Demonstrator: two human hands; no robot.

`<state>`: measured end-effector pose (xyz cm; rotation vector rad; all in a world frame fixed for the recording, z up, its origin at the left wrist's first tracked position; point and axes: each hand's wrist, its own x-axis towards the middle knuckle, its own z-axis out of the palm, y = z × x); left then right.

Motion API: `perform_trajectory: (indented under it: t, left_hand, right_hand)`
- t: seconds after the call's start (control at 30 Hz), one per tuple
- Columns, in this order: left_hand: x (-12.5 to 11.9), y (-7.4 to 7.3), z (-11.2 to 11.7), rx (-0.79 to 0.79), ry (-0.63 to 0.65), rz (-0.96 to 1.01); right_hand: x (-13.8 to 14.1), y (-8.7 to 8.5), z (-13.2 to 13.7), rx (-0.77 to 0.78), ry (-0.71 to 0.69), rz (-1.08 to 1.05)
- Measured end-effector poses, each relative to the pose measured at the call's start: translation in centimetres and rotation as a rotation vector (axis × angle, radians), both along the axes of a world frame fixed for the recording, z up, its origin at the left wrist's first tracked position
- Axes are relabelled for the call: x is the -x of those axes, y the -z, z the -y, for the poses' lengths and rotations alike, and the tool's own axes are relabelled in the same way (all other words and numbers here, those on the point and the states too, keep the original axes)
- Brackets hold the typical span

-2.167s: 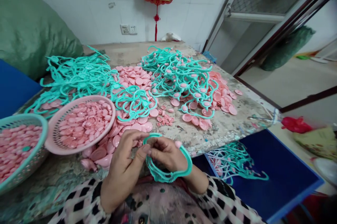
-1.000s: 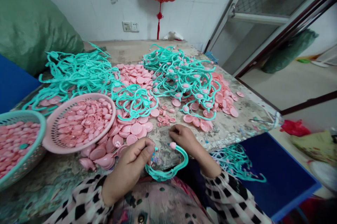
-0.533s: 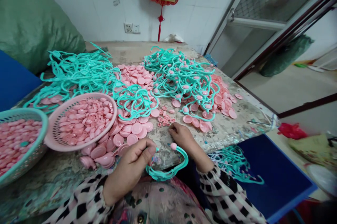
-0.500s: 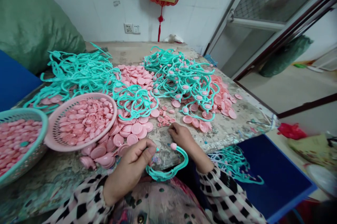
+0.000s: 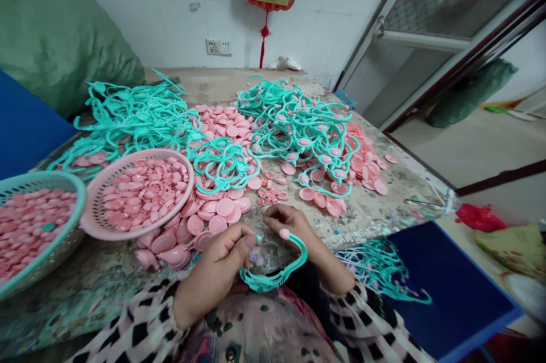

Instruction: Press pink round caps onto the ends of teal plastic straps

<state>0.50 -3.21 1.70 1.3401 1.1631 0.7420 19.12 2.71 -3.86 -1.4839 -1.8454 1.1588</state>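
Observation:
My left hand (image 5: 220, 267) is closed around one arm of a curved teal plastic piece (image 5: 269, 283) that looks like part of a toy stethoscope. A pink tip (image 5: 284, 234) caps its far end, while the bare teal end pokes out past my left fingertips. My right hand (image 5: 295, 227) hovers just behind that pink tip, its fingers curled together in a pinch; what they hold, if anything, is hidden. Several small pink caps (image 5: 268, 193) lie on the table (image 5: 251, 226) just beyond my right fingers.
At left stand a pink basket (image 5: 91, 212) and a teal basket (image 5: 79, 209), both full of pink parts. Teal pieces (image 5: 140, 118) pile up at the back left; more, with pink parts fitted (image 5: 298, 124), lie to the right. Pink discs (image 5: 218, 224) spread between.
My right hand has drawn back from the small pink caps toward my left hand, its fingers curled in. My left hand keeps its hold on the teal piece. The view has shifted slightly.

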Motion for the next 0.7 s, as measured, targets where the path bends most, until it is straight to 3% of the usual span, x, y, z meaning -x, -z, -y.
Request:
perform_trajectory:
  t: [0.13, 0.2, 0.43, 0.7]
  left_hand:
    - [-0.2, 0.0, 0.1, -0.014, -0.029, 0.033]
    - [-0.3, -0.1, 0.1, -0.028, -0.043, 0.030]
    - [-0.3, 0.1, 0.0, -0.087, -0.073, -0.081]
    - [-0.1, 0.2, 0.3, -0.187, -0.071, -0.198]
  right_hand:
    - [1.7, -1.1, 1.3, 0.396, 0.050, -0.873]
    - [2.4, -1.6, 2.1, 0.506, 0.078, -1.093]
    - [3.3, -2.3, 3.8, 0.613, 0.117, -1.221]
    - [3.6, -3.1, 4.2, 0.585, 0.124, -1.259]
